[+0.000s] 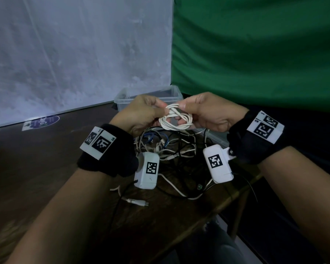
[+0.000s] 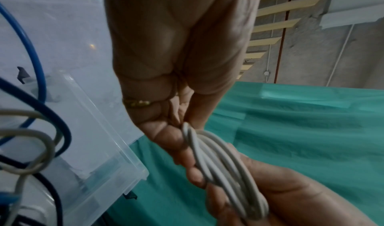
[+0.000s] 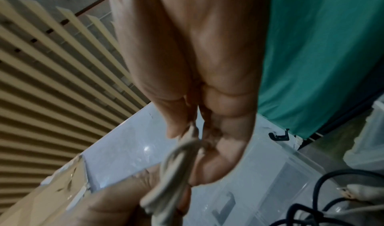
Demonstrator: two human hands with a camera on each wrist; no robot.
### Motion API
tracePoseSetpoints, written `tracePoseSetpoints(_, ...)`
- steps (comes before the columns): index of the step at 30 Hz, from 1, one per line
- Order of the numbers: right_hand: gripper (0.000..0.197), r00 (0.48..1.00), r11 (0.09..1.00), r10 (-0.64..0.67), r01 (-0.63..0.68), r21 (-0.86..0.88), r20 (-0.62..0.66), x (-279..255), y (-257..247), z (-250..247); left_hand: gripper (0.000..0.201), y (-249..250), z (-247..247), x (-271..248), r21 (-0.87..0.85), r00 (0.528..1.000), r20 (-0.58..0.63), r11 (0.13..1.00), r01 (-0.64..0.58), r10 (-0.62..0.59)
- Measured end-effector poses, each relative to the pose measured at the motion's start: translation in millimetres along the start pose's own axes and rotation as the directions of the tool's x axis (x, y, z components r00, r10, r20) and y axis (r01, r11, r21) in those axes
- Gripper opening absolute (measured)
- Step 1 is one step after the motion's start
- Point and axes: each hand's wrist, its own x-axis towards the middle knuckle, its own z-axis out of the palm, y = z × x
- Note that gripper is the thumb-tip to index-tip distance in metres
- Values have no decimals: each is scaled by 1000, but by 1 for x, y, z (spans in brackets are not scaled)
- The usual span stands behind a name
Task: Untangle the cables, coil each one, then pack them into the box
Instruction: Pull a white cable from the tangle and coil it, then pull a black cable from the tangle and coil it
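A white cable (image 1: 176,120), wound into a small coil, hangs in the air between both hands above the table. My left hand (image 1: 141,113) pinches its left side (image 2: 188,131). My right hand (image 1: 204,111) pinches the top of the coil, and the coil's strands (image 3: 176,160) run past its curled fingers. Below the hands lies a tangle of white, black and blue cables (image 1: 170,147) on the dark wooden table (image 1: 36,168). A clear plastic box (image 1: 149,96) stands open just behind the hands.
A loose white plug end (image 1: 136,201) lies near the table's front. A round sticker (image 1: 44,121) sits at the left rear. A white backdrop (image 1: 74,54) and a green cloth (image 1: 255,54) close off the back. The table edge (image 1: 227,202) runs along the right.
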Motion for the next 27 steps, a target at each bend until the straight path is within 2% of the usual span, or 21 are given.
tracePoseSetpoints(6,22,998,998,44,-46,-41,-52,-2,2,-10,15,4,3,-5,43,995,90,998,37,-40)
tracePoseSetpoints(11,19,997,961,77,-80,-266,-20,-12,0,-18,12,-2,8,-5,30,996,86,999,36,-39)
tracePoseSetpoints(14,11,993,946,83,-105,-307,-85,-15,1,-26,10,-3,22,-6,53,994,102,998,40,-45)
tracePoseSetpoints(16,12,984,922,102,-150,-358,-149,-17,3,-35,12,1,29,-7,167,989,121,984,58,-79)
tracePoseSetpoints(18,14,970,891,127,-204,-406,-208,-21,7,-45,19,5,32,-9,421,980,177,907,7,-90)
tracePoseSetpoints(19,17,962,875,139,-231,-425,-236,-23,10,-50,23,8,35,-12,544,969,228,838,-46,-95)
tracePoseSetpoints(21,22,945,846,168,-285,-451,-281,-28,17,-58,29,10,43,-20,714,918,360,682,-158,-165)
tracePoseSetpoints(23,21,926,818,207,-340,-464,-315,-33,24,-66,30,7,58,-31,806,848,443,544,-234,-291)
tracePoseSetpoints(24,20,916,804,225,-368,-468,-333,-35,27,-70,28,4,66,-36,824,818,463,505,-256,-341)
tracePoseSetpoints(27,15,884,752,274,-443,-488,-379,-43,34,-79,34,-7,89,-41,853,789,476,424,-306,-389)
